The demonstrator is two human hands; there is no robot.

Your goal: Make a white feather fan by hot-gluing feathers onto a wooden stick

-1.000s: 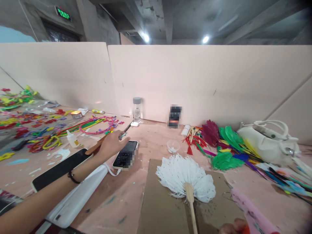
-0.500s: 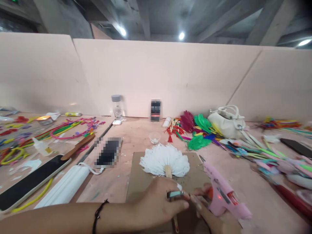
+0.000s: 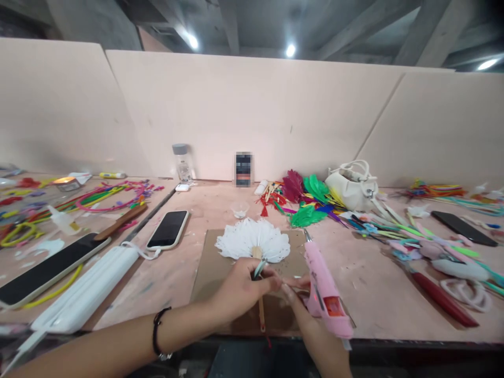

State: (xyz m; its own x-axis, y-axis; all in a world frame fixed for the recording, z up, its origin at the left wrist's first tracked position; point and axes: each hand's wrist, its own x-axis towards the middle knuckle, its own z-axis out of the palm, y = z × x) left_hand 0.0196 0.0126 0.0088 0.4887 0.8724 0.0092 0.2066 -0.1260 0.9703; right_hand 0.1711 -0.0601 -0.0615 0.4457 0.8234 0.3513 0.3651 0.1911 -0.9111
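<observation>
A white fan-shaped piece with a ragged edge and a wooden stick handle lies on a brown board. Over the handle, my left hand is closed around a slim pale teal and metal tool, whose kind is unclear. My right hand has its thumb and finger pinched against my left fingertips; whatever is between them is too small to make out. A pink hot glue gun, nozzle pointing away, appears to be gripped in the same right hand, its handle partly hidden.
Left are a phone, a white power bank, another phone and a glue bottle. Behind the board stands a small clear dish. Coloured feathers, a white handbag and a red-handled tool lie right.
The whole view has shifted, with things now higher and farther left. The glue gun's rear has swung left, so it points more straight ahead. The teal tool has turned from flat to steeply slanted.
</observation>
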